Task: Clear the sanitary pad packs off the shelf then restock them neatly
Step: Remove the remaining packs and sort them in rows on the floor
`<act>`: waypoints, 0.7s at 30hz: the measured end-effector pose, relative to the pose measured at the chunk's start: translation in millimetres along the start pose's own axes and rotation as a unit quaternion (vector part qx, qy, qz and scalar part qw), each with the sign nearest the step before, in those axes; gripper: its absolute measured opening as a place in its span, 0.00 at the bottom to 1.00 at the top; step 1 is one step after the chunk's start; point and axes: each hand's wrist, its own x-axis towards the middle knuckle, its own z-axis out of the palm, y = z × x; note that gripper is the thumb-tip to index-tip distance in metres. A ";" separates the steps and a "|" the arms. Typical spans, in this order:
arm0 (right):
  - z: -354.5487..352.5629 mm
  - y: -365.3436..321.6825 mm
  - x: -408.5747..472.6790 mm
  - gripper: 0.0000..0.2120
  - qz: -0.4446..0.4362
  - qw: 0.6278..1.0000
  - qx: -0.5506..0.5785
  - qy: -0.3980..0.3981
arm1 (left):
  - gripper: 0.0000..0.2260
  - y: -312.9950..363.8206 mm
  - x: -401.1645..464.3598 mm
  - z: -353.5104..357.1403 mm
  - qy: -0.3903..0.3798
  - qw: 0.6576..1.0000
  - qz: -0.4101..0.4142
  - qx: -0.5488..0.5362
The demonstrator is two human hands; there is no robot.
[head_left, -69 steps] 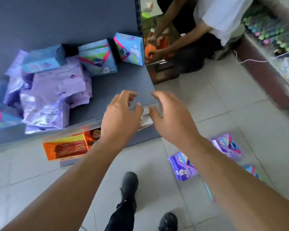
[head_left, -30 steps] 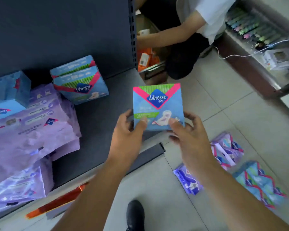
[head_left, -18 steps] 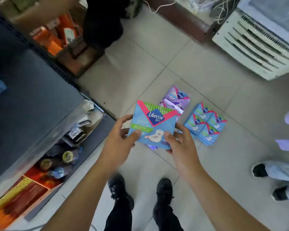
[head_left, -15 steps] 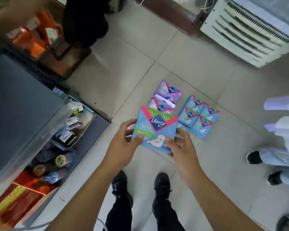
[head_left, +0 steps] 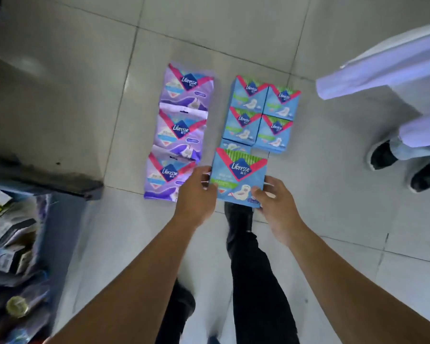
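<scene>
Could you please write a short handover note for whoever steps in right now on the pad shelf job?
Left hand and right hand each grip a side of one blue pack, held above the floor.
On the floor: three purple packs in a column, and beside them blue packs laid in a block, with one more partly under the held pack.
Done: these packs are off the shelf.
Left: set this pack down with the blue ones; the shelf is out of view, so check it for more, then restock neatly.

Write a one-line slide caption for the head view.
Both hands, left hand and right hand, hold a blue pad pack above sorted purple packs and blue packs on the floor.
</scene>
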 end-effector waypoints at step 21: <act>12.3 84.0 238.2 0.17 -0.016 0.984 -0.176 -0.018 | 0.27 -61.7 202.0 121.3 -0.048 0.989 -0.078 0.116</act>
